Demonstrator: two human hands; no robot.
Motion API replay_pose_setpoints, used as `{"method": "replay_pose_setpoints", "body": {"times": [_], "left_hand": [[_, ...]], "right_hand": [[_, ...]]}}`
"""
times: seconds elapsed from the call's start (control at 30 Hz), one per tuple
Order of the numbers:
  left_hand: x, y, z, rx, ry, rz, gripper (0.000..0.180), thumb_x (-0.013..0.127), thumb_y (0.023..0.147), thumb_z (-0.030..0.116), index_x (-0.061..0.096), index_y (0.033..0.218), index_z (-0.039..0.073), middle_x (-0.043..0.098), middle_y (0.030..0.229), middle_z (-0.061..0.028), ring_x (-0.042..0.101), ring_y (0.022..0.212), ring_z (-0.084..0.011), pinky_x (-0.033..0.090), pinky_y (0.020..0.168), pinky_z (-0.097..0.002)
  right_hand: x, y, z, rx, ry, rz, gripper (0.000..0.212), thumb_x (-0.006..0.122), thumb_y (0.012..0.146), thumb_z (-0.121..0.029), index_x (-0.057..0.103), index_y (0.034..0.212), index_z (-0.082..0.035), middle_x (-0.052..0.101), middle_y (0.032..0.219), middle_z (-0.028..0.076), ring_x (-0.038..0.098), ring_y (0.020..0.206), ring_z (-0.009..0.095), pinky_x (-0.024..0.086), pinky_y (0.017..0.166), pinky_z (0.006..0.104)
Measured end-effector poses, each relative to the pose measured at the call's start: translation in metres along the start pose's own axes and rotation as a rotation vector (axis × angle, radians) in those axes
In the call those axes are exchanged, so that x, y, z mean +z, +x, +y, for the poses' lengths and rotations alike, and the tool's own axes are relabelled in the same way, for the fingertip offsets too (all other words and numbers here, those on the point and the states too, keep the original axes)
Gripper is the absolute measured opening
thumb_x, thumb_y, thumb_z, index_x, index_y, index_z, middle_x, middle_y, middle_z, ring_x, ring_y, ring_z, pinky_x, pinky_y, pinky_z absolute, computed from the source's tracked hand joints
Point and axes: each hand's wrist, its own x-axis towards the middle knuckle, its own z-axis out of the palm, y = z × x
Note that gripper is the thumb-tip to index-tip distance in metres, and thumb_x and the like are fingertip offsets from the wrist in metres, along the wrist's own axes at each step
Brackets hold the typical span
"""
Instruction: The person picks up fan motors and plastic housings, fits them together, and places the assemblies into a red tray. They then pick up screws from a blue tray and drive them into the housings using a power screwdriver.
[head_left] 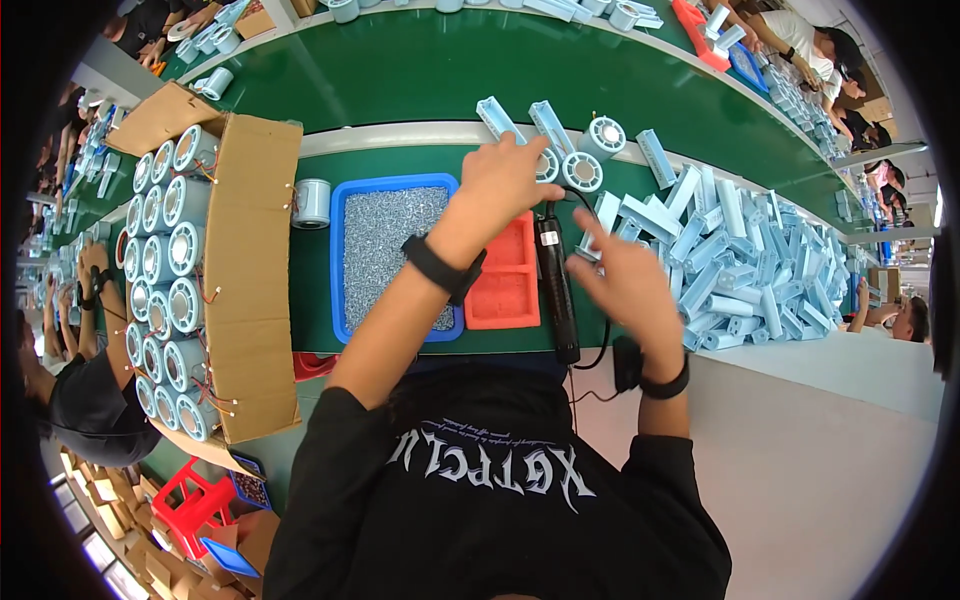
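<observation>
My left hand (503, 178) is at the far side of the bench, its thumb and fingers round a light-blue cylindrical housing (547, 165) with a ringed end; the palm side is hidden. Right beside it sits a second cylindrical housing (582, 172), and a third housing (604, 137) stands a little farther back. Long light-blue bar-shaped parts (548, 122) reach back from this group. My right hand (632, 285) hovers, fingers apart and slightly blurred, holding nothing. Between my hands lies a black corded power screwdriver (556, 285), upright in the picture.
A blue tray (338, 260) full of small metal screws and a red divided tray (502, 322) lie before me. At left, a cardboard box (255, 280) holds several wired housings, with one housing (312, 204) beside it. Light-blue channel pieces (740, 260) heap at right. A green conveyor (420, 80) runs behind.
</observation>
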Motion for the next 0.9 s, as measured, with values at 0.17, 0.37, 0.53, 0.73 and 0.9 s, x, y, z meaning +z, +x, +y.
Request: {"method": "replay_pose_setpoints", "body": {"times": [0.17, 0.37, 0.53, 0.73, 0.9], "left_hand": [[0.033, 0.019, -0.001, -0.009, -0.035, -0.142, 0.055, 0.073, 0.068, 0.035, 0.050, 0.113, 0.012, 0.064, 0.085, -0.0164, 0.063, 0.077, -0.0381, 0.050, 0.066, -0.0456], [0.034, 0.015, -0.015, -0.009, 0.054, -0.218, 0.050, 0.071, 0.068, 0.035, 0.053, 0.109, 0.014, 0.067, 0.086, -0.0137, 0.063, 0.079, -0.0377, 0.050, 0.067, -0.0443], [0.028, 0.022, -0.011, 0.023, -0.052, -0.169, 0.046, 0.067, 0.071, 0.035, 0.055, 0.109, 0.013, 0.066, 0.082, -0.0150, 0.063, 0.079, -0.0379, 0.050, 0.069, -0.0439], [0.041, 0.028, -0.019, -0.020, -0.168, -0.217, 0.046, 0.065, 0.072, 0.039, 0.057, 0.110, 0.013, 0.066, 0.079, -0.0168, 0.064, 0.079, -0.0369, 0.050, 0.071, -0.0419], [0.026, 0.021, -0.036, 0.039, -0.312, -0.280, 0.040, 0.063, 0.076, 0.035, 0.057, 0.107, 0.011, 0.064, 0.081, -0.0137, 0.063, 0.075, -0.0276, 0.049, 0.069, -0.0367]], "right_hand": [[-0.017, 0.083, 0.059, 0.068, -0.023, 0.211, 0.047, 0.063, 0.080, -0.033, 0.053, 0.118, -0.007, 0.065, 0.084, 0.018, 0.063, 0.077, 0.032, 0.049, 0.066, 0.0379], [0.028, 0.124, 0.076, 0.047, -0.040, -0.037, 0.046, 0.064, 0.073, -0.034, 0.056, 0.108, -0.004, 0.063, 0.079, 0.017, 0.062, 0.076, 0.033, 0.048, 0.067, 0.0379], [0.003, 0.115, 0.059, 0.057, -0.042, 0.028, 0.044, 0.065, 0.071, -0.034, 0.056, 0.102, -0.004, 0.063, 0.079, 0.016, 0.062, 0.074, 0.032, 0.048, 0.067, 0.0378], [-0.055, 0.048, -0.001, -0.006, 0.153, 0.365, 0.042, 0.071, 0.071, -0.031, 0.052, 0.096, -0.003, 0.062, 0.073, 0.013, 0.062, 0.068, 0.027, 0.047, 0.057, 0.0342], [0.000, 0.002, -0.041, -0.072, 0.088, 0.241, 0.047, 0.076, 0.069, -0.034, 0.050, 0.094, -0.004, 0.052, 0.083, 0.012, 0.059, 0.061, 0.027, 0.048, 0.054, 0.0348]]}}
